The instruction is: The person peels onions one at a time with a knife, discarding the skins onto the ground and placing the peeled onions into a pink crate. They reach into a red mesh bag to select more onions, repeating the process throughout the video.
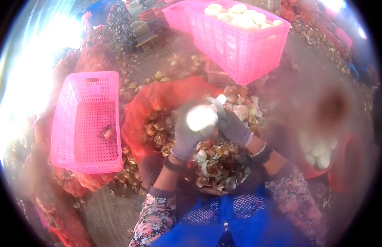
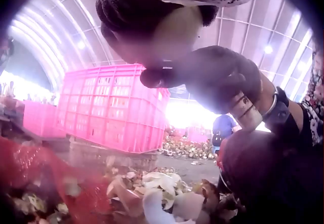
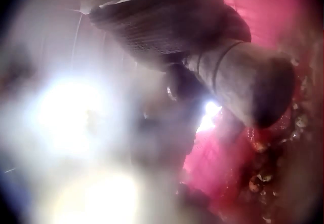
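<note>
My gloved left hand [image 1: 186, 139] grips a pale peeled onion [image 1: 201, 118], washed out by glare in the head view. Close beside it, my gloved right hand [image 1: 235, 128] holds a knife, whose light handle [image 2: 246, 111] sticks out below the fist in the left wrist view. The blade is mostly hidden between the hands. Under both hands lies a heap of onion skins [image 1: 217, 164]. Haze blurs the right wrist view, where the knife handle [image 3: 253, 85] shows large.
An open red mesh sack [image 1: 135, 119] of onions lies just beyond my left hand. To the left stands a pink crate [image 1: 86, 166] with a small scrap inside. A taller pink crate [image 1: 240, 53] of peeled onions is ahead. More peeled onions [image 1: 318, 154] sit at right.
</note>
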`<move>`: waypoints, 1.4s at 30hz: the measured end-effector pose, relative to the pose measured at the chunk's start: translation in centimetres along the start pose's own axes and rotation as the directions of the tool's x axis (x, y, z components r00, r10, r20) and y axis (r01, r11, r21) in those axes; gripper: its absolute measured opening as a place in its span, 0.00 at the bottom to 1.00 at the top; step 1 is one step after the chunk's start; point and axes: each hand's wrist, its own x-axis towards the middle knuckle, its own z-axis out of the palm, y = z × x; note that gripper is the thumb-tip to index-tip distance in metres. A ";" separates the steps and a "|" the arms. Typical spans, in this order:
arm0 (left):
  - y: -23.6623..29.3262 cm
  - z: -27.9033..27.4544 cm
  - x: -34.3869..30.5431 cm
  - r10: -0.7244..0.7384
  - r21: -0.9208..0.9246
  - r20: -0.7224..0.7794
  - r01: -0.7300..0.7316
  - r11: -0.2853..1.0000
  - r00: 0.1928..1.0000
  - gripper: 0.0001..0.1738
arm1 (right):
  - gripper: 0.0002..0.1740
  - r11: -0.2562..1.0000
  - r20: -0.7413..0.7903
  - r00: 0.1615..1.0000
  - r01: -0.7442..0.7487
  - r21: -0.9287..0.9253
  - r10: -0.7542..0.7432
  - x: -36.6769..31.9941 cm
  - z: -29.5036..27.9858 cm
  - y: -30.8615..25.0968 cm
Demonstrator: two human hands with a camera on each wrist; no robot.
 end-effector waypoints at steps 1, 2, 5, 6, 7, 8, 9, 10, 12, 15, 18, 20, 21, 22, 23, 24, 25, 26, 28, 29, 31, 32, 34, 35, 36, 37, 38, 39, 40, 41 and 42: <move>-0.2 0.0 0.1 -0.028 -0.017 -0.008 0.028 0.999 1.000 0.50 | 0.28 0.983 -0.062 0.983 0.168 -0.072 -0.172 0.3 0.6 1.9; -0.5 -0.1 0.1 -0.056 -0.035 -0.015 0.055 0.998 0.998 0.50 | 0.30 0.933 -0.111 0.933 0.325 -0.153 -0.343 0.5 1.2 3.3; -4.9 -1.2 0.0 -0.060 0.219 -0.039 0.067 0.973 0.997 0.48 | 0.32 0.879 -0.165 0.902 0.325 -0.348 -0.398 0.3 2.2 4.8; -4.8 -1.3 -0.2 -0.062 0.233 -0.034 0.069 0.970 0.997 0.47 | 0.33 0.864 -0.176 0.897 0.313 -0.394 -0.405 0.2 2.4 4.9; -4.7 -1.4 -0.4 -0.065 0.246 -0.028 0.070 0.967 0.997 0.45 | 0.33 0.862 -0.181 0.902 0.291 -0.415 -0.392 0.0 2.6 4.8; -4.0 -1.2 -0.4 -0.069 0.259 -0.023 0.072 0.963 0.997 0.44 | 0.33 0.876 -0.180 0.919 0.255 -0.408 -0.352 -0.1 2.6 4.9; -3.7 -1.1 -0.6 -0.089 0.222 -0.042 0.096 0.970 0.995 0.42 | 0.33 0.889 -0.179 0.933 0.219 -0.402 -0.311 -0.1 2.7 5.0; -3.4 -1.0 -0.7 -0.109 0.185 -0.060 0.118 0.976 0.992 0.41 | 0.32 0.915 -0.169 0.955 0.167 -0.366 -0.242 -0.1 2.7 5.4; -2.6 -0.7 -0.8 -0.130 0.118 -0.078 0.139 0.983 0.988 0.39 | 0.29 0.985 -0.121 0.990 0.057 -0.164 -0.077 0.3 2.6 5.6; -0.8 0.0 -0.6 -0.133 0.030 -0.062 0.135 0.990 0.989 0.39 | 0.23 0.978 0.011 0.994 -0.112 0.175 0.112 1.4 2.0 5.3; -0.1 0.0 -0.4 -0.121 -0.011 -0.013 0.121 0.993 0.993 0.41 | 0.15 0.942 0.076 0.975 -0.222 0.250 0.210 1.3 1.0 3.7; -0.2 -0.4 -0.1 -0.096 0.021 0.018 0.096 0.995 0.995 0.42 | 0.13 0.860 0.165 0.936 -0.351 0.371 0.311 0.7 -0.4 1.8; 0.0 -0.5 -0.1 -0.124 0.013 0.030 0.123 0.992 0.992 0.43 | 0.13 0.844 0.164 0.940 -0.340 0.414 0.299 0.5 -0.6 2.0; 0.4 -0.6 -0.1 -0.150 0.006 0.042 0.150 0.989 0.988 0.44 | 0.14 0.826 0.163 0.945 -0.328 0.457 0.285 0.3 -0.8 2.1; 0.6 -0.6 -0.1 -0.177 0.000 0.054 0.177 0.984 0.983 0.45 | 0.15 0.807 0.161 0.949 -0.316 0.499 0.272 0.2 -1.0 2.3; 0.7 -0.5 -0.1 -0.183 -0.052 0.057 0.186 0.981 0.981 0.45 | 0.15 0.795 0.178 0.943 -0.332 0.508 0.280 0.0 -1.2 2.1; 0.7 -0.4 -0.1 -0.189 -0.104 0.061 0.194 0.975 0.980 0.45 | 0.14 0.783 0.195 0.938 -0.347 0.516 0.287 -0.1 -1.5 1.8; 0.7 -0.2 -0.1 -0.193 -0.156 0.065 0.201 0.967 0.979 0.45 | 0.14 0.771 0.212 0.932 -0.362 0.524 0.293 -0.1 -1.8 1.6; 0.8 0.1 0.0 -0.192 -0.230 0.098 0.210 0.950 0.976 0.41 | 0.16 0.891 0.224 0.946 -0.302 0.339 0.235 0.0 -2.3 1.5; 0.8 0.3 0.0 -0.190 -0.268 0.115 0.214 0.939 0.975 0.39 | 0.17 0.938 0.144 0.977 -0.196 0.287 0.160 0.1 -2.0 1.8; 0.1 0.4 -0.1 -0.252 -0.290 0.033 0.251 0.923 0.967 0.39 | 0.22 0.983 -0.107 0.993 0.068 0.170 -0.050 0.6 -0.1 3.4; -0.2 0.6 -0.2 -0.285 -0.303 -0.008 0.269 0.914 0.958 0.40 | 0.24 0.976 -0.207 0.958 0.210 0.049 -0.196 0.6 0.7 3.8; -1.1 0.9 -0.3 -0.283 -0.257 -0.082 0.254 0.933 0.956 0.36 | 0.27 0.873 -0.306 0.825 0.396 -0.286 -0.475 0.9 1.8 4.5; -3.0 0.4 -0.4 -0.264 -0.167 -0.114 0.244 0.955 0.958 0.35 | 0.28 0.823 -0.291 0.792 0.418 -0.384 -0.538 0.9 2.1 4.4; -3.5 0.4 -0.5 -0.244 -0.075 -0.144 0.235 0.969 0.959 0.35 | 0.29 0.764 -0.273 0.754 0.432 -0.479 -0.598 0.8 2.4 4.3; -3.8 0.5 -1.0 -0.241 -0.197 -0.181 0.205 0.959 0.954 0.36 | 0.29 0.766 -0.265 0.766 0.417 -0.489 -0.586 0.5 2.6 4.2; -3.0 0.6 -1.0 -0.272 -0.210 -0.174 0.234 0.949 0.946 0.37 | 0.29 0.769 -0.256 0.779 0.401 -0.499 -0.572 0.3 2.8 4.0; -1.8 0.6 -0.8 -0.304 -0.221 -0.166 0.265 0.939 0.938 0.37 | 0.28 0.869 -0.280 0.845 0.354 -0.346 -0.456 0.2 2.7 3.9; -0.7 0.7 -0.6 -0.334 -0.233 -0.156 0.294 0.927 0.930 0.38 | 0.26 0.939 -0.283 0.900 0.289 -0.185 -0.332 0.3 2.5 3.7; 0.2 0.8 -0.5 -0.365 -0.254 -0.146 0.322 0.912 0.920 0.40 | 0.25 0.978 -0.263 0.942 0.208 -0.022 -0.207 0.5 2.0 3.6; -0.5 0.5 -0.6 -0.298 -0.198 -0.126 0.270 0.942 0.946 0.41 | 0.22 0.993 -0.196 0.979 0.068 0.099 -0.048 1.0 1.0 3.6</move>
